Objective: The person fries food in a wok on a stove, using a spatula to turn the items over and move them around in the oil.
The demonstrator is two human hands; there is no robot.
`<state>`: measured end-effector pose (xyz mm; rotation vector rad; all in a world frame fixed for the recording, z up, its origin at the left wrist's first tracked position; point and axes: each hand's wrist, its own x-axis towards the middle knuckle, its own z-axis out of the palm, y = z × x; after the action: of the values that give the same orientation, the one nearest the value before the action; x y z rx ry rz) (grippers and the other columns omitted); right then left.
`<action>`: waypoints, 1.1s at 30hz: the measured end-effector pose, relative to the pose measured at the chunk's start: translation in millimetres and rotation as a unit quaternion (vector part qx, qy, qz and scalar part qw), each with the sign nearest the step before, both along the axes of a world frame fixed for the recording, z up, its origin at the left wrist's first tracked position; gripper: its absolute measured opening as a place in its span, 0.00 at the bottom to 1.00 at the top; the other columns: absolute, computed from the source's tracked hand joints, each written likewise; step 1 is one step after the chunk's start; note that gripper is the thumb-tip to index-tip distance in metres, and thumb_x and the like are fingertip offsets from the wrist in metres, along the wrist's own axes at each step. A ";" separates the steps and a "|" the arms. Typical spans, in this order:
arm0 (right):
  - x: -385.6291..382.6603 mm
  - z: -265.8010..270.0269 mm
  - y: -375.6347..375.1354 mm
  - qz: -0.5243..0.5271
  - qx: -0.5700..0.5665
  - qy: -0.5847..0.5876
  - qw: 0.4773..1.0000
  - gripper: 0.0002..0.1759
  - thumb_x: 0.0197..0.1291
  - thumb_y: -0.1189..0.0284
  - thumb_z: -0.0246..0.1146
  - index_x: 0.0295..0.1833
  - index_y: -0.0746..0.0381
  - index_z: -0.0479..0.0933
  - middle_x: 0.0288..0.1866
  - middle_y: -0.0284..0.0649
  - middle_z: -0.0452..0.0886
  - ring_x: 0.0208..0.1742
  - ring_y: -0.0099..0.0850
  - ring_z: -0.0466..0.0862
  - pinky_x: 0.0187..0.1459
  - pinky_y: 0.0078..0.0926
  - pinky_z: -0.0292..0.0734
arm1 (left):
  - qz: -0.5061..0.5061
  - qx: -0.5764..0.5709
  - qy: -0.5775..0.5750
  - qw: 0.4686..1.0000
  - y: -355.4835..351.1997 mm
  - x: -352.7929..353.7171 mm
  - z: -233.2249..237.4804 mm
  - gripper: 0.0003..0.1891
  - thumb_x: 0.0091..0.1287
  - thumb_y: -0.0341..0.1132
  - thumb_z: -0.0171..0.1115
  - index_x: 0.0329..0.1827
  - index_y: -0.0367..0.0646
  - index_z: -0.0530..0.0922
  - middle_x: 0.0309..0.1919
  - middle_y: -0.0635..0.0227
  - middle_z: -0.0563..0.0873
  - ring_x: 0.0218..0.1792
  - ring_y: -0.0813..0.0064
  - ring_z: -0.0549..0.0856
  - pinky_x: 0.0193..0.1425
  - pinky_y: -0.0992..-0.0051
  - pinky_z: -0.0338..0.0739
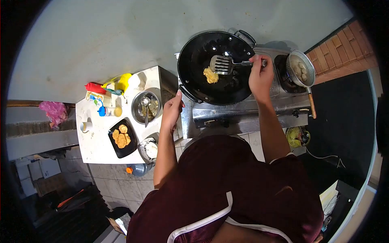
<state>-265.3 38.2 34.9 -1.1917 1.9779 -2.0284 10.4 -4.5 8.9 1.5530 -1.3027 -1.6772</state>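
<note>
My right hand (260, 77) is wrapped round the handle of a metal slotted spatula (222, 65). The spatula's blade is inside a black wok (194, 48), against a golden fried piece of food (210, 76). Dark, shiny patches show on the wok's inner surface. At the wok's near left side, my left hand (173, 111) is closed at the end of its loop handle (189, 95), thumb upward. The wok sits on a steel gas stove (219, 113).
On the right burner stands a pot (300, 69) with round pieces inside and a wooden handle jutting forward. The white table (95, 146) at left bears a steel bowl (139, 115) with a spoon, a black plate (117, 150) of fried pieces, bottles and a white-filled bowl (149, 149).
</note>
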 end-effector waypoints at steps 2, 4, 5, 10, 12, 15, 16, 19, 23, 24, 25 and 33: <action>-6.0 -4.9 0.6 -0.009 0.043 -0.055 0.998 0.11 0.67 0.68 0.54 0.42 0.66 0.70 0.32 0.39 0.83 0.29 0.22 0.78 0.34 0.21 0.72 | -0.003 0.001 -0.005 1.000 0.3 -0.6 -0.4 0.29 0.66 0.58 0.53 0.17 0.42 0.72 0.14 0.78 0.65 0.19 0.85 0.62 0.25 0.81 0.53; -3.0 -3.6 2.0 -0.013 0.057 -0.034 0.998 0.11 0.67 0.67 0.54 0.42 0.66 0.70 0.32 0.40 0.83 0.29 0.23 0.78 0.33 0.22 0.72 | -0.001 0.001 -0.006 1.000 1.0 -1.6 -1.8 0.29 0.66 0.58 0.53 0.17 0.43 0.72 0.14 0.78 0.65 0.19 0.85 0.62 0.25 0.81 0.53; -1.9 -3.2 2.7 -0.017 0.069 -0.014 0.997 0.11 0.67 0.67 0.54 0.42 0.65 0.70 0.32 0.40 0.83 0.29 0.24 0.79 0.33 0.23 0.72 | 0.000 -0.001 -0.007 1.000 0.9 -2.0 -2.7 0.29 0.66 0.58 0.53 0.17 0.43 0.72 0.14 0.78 0.65 0.19 0.85 0.62 0.25 0.81 0.53; -2.3 -2.9 3.2 -0.002 0.084 0.030 0.996 0.10 0.67 0.68 0.54 0.42 0.65 0.70 0.32 0.42 0.83 0.29 0.27 0.80 0.34 0.24 0.73 | -0.005 0.006 0.014 1.000 -2.8 -1.6 -12.2 0.29 0.66 0.59 0.53 0.17 0.43 0.72 0.14 0.78 0.65 0.19 0.85 0.62 0.25 0.81 0.53; -1.5 0.1 2.8 0.001 0.088 0.047 0.995 0.10 0.66 0.69 0.55 0.42 0.65 0.71 0.32 0.42 0.83 0.29 0.29 0.81 0.34 0.25 0.74 | -0.007 -0.003 0.013 1.000 -3.2 -2.6 -12.1 0.29 0.66 0.59 0.53 0.17 0.43 0.72 0.14 0.79 0.65 0.19 0.85 0.62 0.25 0.81 0.53; 0.2 2.3 1.7 0.016 0.089 0.075 0.993 0.09 0.66 0.70 0.56 0.42 0.66 0.70 0.31 0.43 0.83 0.31 0.31 0.83 0.35 0.27 0.75 | -0.008 0.006 0.019 1.000 -4.4 -3.7 -10.6 0.29 0.66 0.59 0.53 0.17 0.43 0.72 0.14 0.79 0.65 0.19 0.85 0.61 0.25 0.81 0.52; 0.2 1.4 1.1 0.026 0.078 0.074 0.994 0.08 0.65 0.71 0.56 0.42 0.66 0.71 0.31 0.43 0.83 0.31 0.32 0.83 0.35 0.27 0.75 | -0.008 0.004 0.014 1.000 -4.1 -4.7 -7.7 0.28 0.66 0.59 0.53 0.17 0.43 0.72 0.14 0.79 0.65 0.19 0.85 0.61 0.25 0.81 0.52; -2.8 4.0 0.6 0.026 0.052 0.086 0.995 0.07 0.65 0.72 0.56 0.42 0.66 0.71 0.31 0.43 0.82 0.31 0.32 0.83 0.35 0.26 0.75 | -0.007 0.006 0.012 1.000 -6.1 -4.3 -7.3 0.28 0.66 0.58 0.54 0.17 0.43 0.72 0.14 0.79 0.64 0.18 0.85 0.61 0.25 0.81 0.52; -8.0 1.7 0.3 0.012 0.034 0.099 0.994 0.06 0.65 0.73 0.55 0.41 0.66 0.71 0.30 0.43 0.81 0.32 0.32 0.83 0.35 0.25 0.75 | -0.006 0.004 0.006 1.000 -5.3 -3.4 -4.8 0.28 0.65 0.58 0.55 0.18 0.43 0.73 0.14 0.80 0.64 0.18 0.86 0.61 0.24 0.81 0.52; -7.3 2.2 0.3 0.012 0.035 0.099 0.994 0.06 0.65 0.73 0.55 0.41 0.66 0.71 0.30 0.43 0.81 0.32 0.32 0.83 0.35 0.25 0.75 | -0.006 0.004 0.006 1.000 -6.1 -2.3 -7.3 0.28 0.65 0.58 0.55 0.18 0.43 0.73 0.14 0.80 0.64 0.18 0.86 0.61 0.24 0.81 0.52; -5.3 3.1 0.7 0.022 0.033 0.090 0.995 0.06 0.65 0.73 0.56 0.42 0.66 0.71 0.30 0.43 0.81 0.32 0.32 0.83 0.35 0.25 0.75 | -0.012 0.017 0.012 1.000 -7.6 0.0 -11.9 0.26 0.65 0.57 0.56 0.19 0.44 0.74 0.15 0.80 0.67 0.19 0.86 0.63 0.25 0.82 0.53; 3.3 0.9 -2.2 0.056 0.058 0.098 0.992 0.07 0.64 0.73 0.57 0.42 0.66 0.71 0.30 0.44 0.82 0.33 0.32 0.84 0.36 0.26 0.76 | -0.024 0.007 0.002 1.000 -7.4 -1.0 -12.6 0.23 0.64 0.55 0.60 0.22 0.45 0.76 0.19 0.79 0.73 0.21 0.87 0.66 0.27 0.83 0.57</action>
<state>-262.0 36.0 35.9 -1.4893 2.0295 -1.7779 9.4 -11.9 -3.7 1.5376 -1.3392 -1.7214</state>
